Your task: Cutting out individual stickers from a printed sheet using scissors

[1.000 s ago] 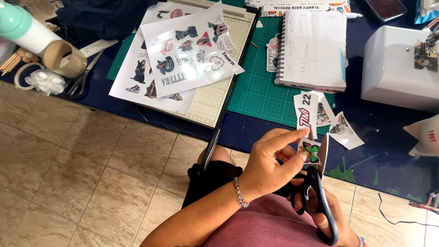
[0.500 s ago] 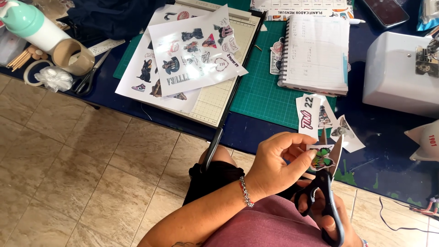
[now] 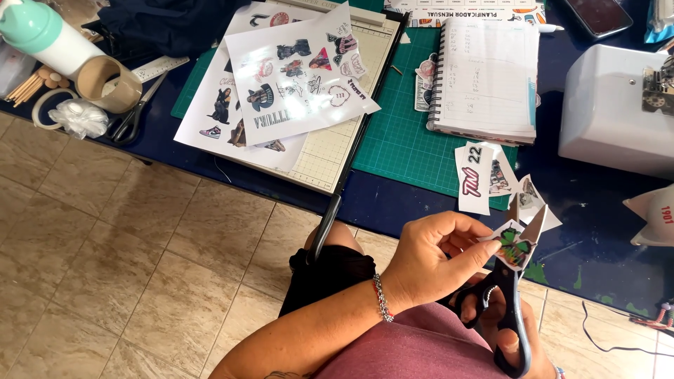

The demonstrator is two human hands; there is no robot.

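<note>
My left hand (image 3: 434,258) pinches a small printed sticker cutout (image 3: 514,247), green and dark, between thumb and fingers. My right hand (image 3: 516,335) sits low at the frame's bottom, fingers through the black handles of a pair of scissors (image 3: 511,295). The blades stand apart around the sticker's upper edge. Several cut sticker pieces (image 3: 484,177) lie on the dark blue table just beyond my hands. A bead bracelet (image 3: 381,297) circles my left wrist.
Printed sticker sheets (image 3: 295,77) rest on a paper trimmer (image 3: 337,151) over a green cutting mat (image 3: 407,140). A spiral notebook (image 3: 486,77), a white sewing machine (image 3: 614,105), a tape roll (image 3: 107,83), another pair of scissors (image 3: 133,116) and a mint-capped bottle (image 3: 42,35) stand around. Tiled floor lies below.
My hands with the sticker and scissors have shifted slightly right and down in view. The blades now stand apart around the sticker.
</note>
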